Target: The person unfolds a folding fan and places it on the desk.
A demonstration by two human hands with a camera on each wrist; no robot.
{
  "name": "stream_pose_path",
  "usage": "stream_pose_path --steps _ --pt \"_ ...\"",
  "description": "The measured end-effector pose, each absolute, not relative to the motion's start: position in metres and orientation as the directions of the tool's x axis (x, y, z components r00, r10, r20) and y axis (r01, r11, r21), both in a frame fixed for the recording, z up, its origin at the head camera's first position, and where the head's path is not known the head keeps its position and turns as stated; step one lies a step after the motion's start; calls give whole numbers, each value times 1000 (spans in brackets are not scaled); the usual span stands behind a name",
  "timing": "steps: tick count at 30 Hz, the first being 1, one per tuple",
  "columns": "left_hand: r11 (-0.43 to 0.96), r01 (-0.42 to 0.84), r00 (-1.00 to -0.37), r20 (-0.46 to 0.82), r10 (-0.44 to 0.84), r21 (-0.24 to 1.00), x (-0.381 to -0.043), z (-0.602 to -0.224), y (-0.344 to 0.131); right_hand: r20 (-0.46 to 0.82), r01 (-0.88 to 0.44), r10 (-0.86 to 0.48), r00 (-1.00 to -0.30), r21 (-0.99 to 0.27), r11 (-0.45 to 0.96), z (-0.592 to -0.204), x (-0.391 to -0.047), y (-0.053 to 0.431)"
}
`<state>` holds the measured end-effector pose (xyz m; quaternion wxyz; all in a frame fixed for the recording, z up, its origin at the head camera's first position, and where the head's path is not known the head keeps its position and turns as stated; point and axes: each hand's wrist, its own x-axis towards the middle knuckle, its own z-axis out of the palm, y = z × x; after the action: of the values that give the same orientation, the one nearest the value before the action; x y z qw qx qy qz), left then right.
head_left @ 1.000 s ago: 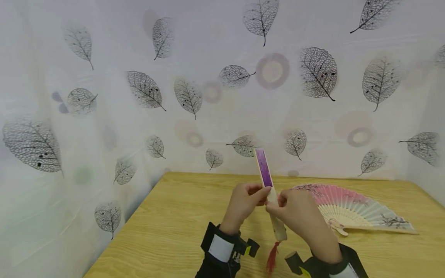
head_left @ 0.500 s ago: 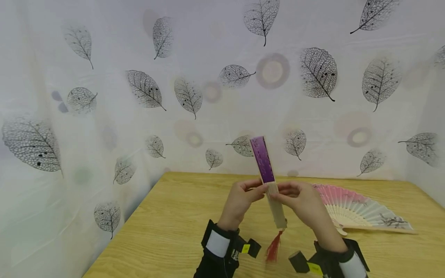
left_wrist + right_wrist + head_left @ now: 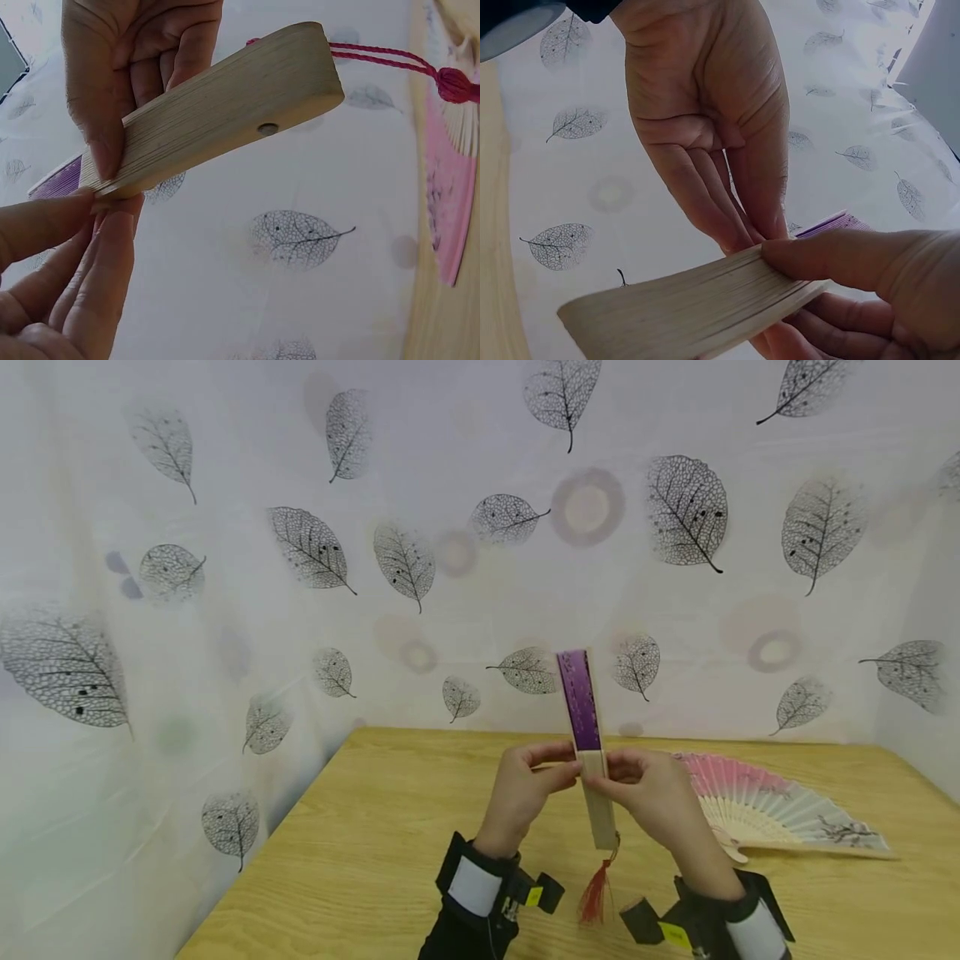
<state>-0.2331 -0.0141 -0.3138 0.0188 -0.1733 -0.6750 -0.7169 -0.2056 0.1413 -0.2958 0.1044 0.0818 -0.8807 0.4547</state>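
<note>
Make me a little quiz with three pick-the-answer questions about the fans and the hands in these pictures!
1. Where does the open pink fan lie?
A. On the wooden table, to the right of the hands
B. On the floor
C. In the left hand

2. What colour is the tassel under the closed fan?
A. Blue
B. Red
C. Green

3. How is the closed fan held?
A. It lies flat on the table
B. One hand alone holds it
C. The left hand and the right hand both pinch it, standing upright

Answers:
1. A, the head view shows it spread flat on the table to the right.
2. B, the tassel hangs red from the wooden end.
3. C, fingers of both hands pinch its wooden sticks, purple end up.
</note>
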Motion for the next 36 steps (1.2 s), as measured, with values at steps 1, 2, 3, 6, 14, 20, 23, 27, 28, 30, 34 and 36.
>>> stream_pose_path --steps 1,2,3,6,14,20,23,27,28,30,34,36 --pt "-83 261 -939 273 208 962 -233 -314 -14 264 -242 -48 -963 -780 577 -296 -206 141" --pt "-79 260 -940 271 209 962 -233 -314 -14 269 -246 -47 -962 -777 579 -295 -205 141" --pt "-76 258 -940 269 211 963 -233 -313 -15 274 -249 -47 -961 -775 581 -295 -205 141" --pt "-72 255 -941 264 213 964 -234 -312 -15 290 -261 -46 -956 -770 582 -294 -204 140" --pt "-76 247 -946 258 195 966 -232 -310 -14 297 -244 -7 -955 -770 589 -294 -204 138" --pt "-67 260 -945 268 189 963 -231 -310 -14 299 -240 0 -954 -765 597 -295 -204 138" --pt "-57 266 -945 273 178 962 -230 -310 -14 305 -241 6 -952 -765 597 -295 -204 138" --pt "-31 291 -945 292 148 956 -229 -309 -12 314 -236 31 -949 -772 590 -295 -204 138" --pt "-21 301 -944 300 139 954 -229 -309 -12 318 -235 38 -947 -773 589 -295 -204 137" --pt "-8 320 -940 319 125 947 -229 -310 -11 321 -230 53 -946 -774 590 -296 -204 137" --pt "16 339 -936 335 110 941 -229 -310 -10 332 -228 68 -941 -768 598 -296 -205 136" --pt "25 341 -935 337 107 940 -229 -310 -10 334 -228 69 -940 -766 601 -297 -205 136"
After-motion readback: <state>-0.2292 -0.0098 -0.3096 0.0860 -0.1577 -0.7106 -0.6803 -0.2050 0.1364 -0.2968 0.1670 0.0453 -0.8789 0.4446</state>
